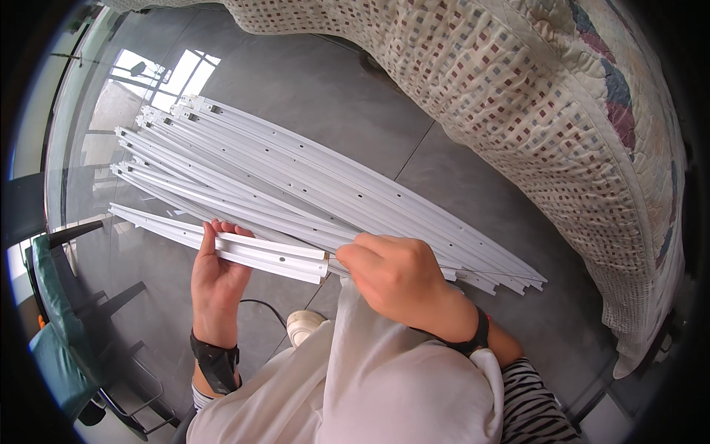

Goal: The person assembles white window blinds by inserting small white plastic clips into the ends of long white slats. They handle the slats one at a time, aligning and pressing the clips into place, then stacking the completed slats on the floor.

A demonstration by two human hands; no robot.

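My left hand (219, 259) is closed round a long white channel strip (285, 260) with small dark holes in it, palm turned up and fingers over its far edge. The strip's near end is open, in front of my lap. Right at that end, my right hand (392, 274) is closed in a pinch. A thin wire (462, 271) passes from the strip's end through its fingers and shows again to the right. Beyond both hands, several similar white strips (296, 166) lie side by side on the floor, fanned out toward the far left.
Grey tiled floor (333, 96) lies under the strips. A quilted cover (510, 133) hangs over something large at the right. A chair with a teal cover (63, 325) stands at the left. My light shoe (303, 325) and a dark cable (270, 305) are below the strips.
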